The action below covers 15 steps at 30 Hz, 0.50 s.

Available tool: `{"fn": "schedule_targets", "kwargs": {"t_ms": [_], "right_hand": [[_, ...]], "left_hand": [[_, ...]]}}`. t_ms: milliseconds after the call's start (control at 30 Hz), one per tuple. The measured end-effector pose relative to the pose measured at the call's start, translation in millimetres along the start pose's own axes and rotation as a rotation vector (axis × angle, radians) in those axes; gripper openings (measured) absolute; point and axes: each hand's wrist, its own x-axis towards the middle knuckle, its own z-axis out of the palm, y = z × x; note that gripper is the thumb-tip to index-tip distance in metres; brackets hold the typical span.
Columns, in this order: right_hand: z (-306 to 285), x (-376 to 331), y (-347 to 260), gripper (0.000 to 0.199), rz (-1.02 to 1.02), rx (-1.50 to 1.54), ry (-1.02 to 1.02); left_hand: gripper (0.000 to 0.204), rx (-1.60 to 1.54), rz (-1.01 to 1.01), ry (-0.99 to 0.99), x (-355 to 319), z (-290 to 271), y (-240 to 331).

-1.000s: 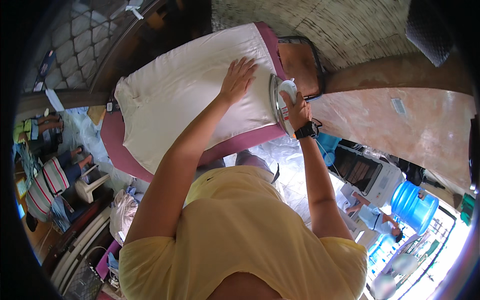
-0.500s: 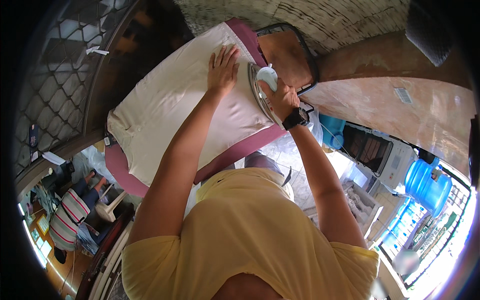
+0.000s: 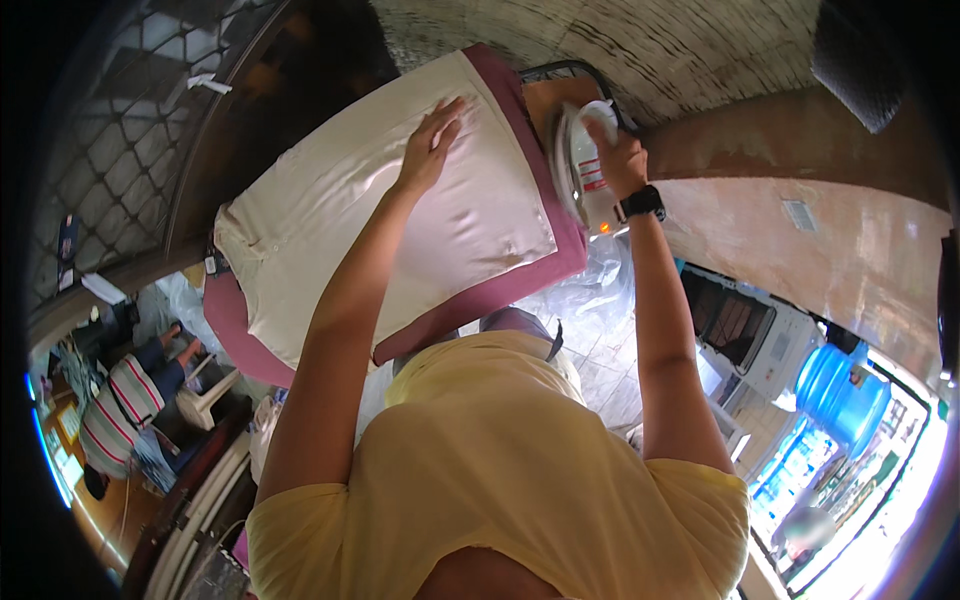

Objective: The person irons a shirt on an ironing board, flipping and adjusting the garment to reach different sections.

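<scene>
A cream garment (image 3: 370, 230) lies spread over an ironing board with a maroon cover (image 3: 500, 308), and small wrinkles show in its cloth. My left hand (image 3: 432, 148) is over the far part of the garment, fingers stretched out and holding nothing. Whether it touches the cloth I cannot tell. In my right hand (image 3: 623, 166) is the handle of a white clothes iron (image 3: 596, 178), tilted up on its side, its soleplate blurred. The iron is off the garment, past the board's right edge. An orange light glows at its rear. A black watch (image 3: 642, 203) is on my right wrist.
Beyond the board's right end is a brown panel (image 3: 541, 108) in a dark metal frame. Clear plastic (image 3: 604, 270) hangs below the iron. Farther right stand a white appliance (image 3: 785, 345) and a blue water jug (image 3: 843, 400). A person in a striped shirt (image 3: 125, 405) is at lower left.
The iron has left the garment's right edge and moved right with my right hand, lifted and tilted. My left hand has shifted slightly left, its fingers less flat on the cloth.
</scene>
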Motion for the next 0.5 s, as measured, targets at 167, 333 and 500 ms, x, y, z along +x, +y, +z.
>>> {"fn": "schedule_targets", "kwargs": {"t_ms": [167, 333, 500], "right_hand": [[12, 59, 17, 0.089, 0.018, -0.12, -0.004], [30, 68, 21, 0.089, 0.012, -0.049, 0.045], [20, 41, 2, 0.087, 0.001, -0.041, 0.072]], "left_hand": [[0.025, 0.347, 0.049, 0.307, -110, -81, 26], [0.031, 0.784, -0.288, 0.673, -283, -162, 20], [0.063, 1.057, -0.774, 0.882, -432, -193, -8]]}}
